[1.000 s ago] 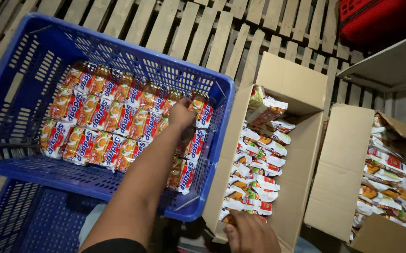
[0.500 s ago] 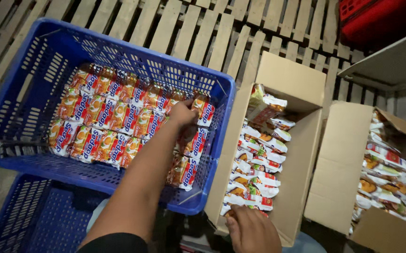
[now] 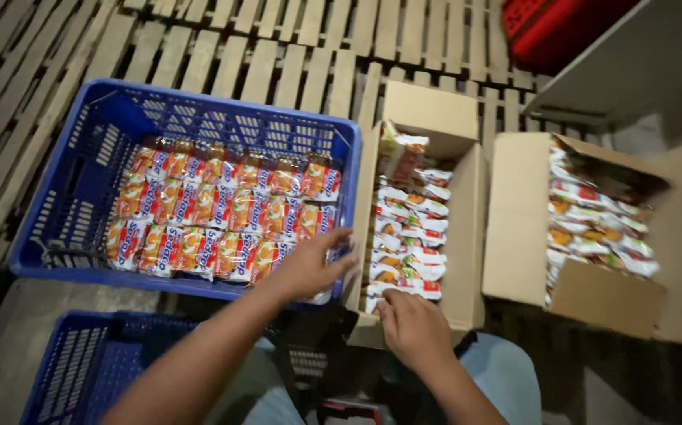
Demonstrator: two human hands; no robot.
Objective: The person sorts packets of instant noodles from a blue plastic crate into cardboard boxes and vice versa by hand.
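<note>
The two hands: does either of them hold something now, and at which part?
The left hand is spread open over the blue crate and holds nothing. The right hand touches the near packets in the cardboard box; whether it grips one cannot be told.

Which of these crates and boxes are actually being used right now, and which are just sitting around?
In use:
- left hand, over the blue plastic crate lined with orange noodle packets
- right hand, on white packets in the middle cardboard box

Lying about:
- second cardboard box
- lower blue crate
- red crate

Blue crate (image 3: 69, 197): perforated plastic. Packets (image 3: 223, 212): glossy film. Boxes (image 3: 467, 236): matt brown cardboard. Pallet slats (image 3: 278, 47): rough bare wood.
</note>
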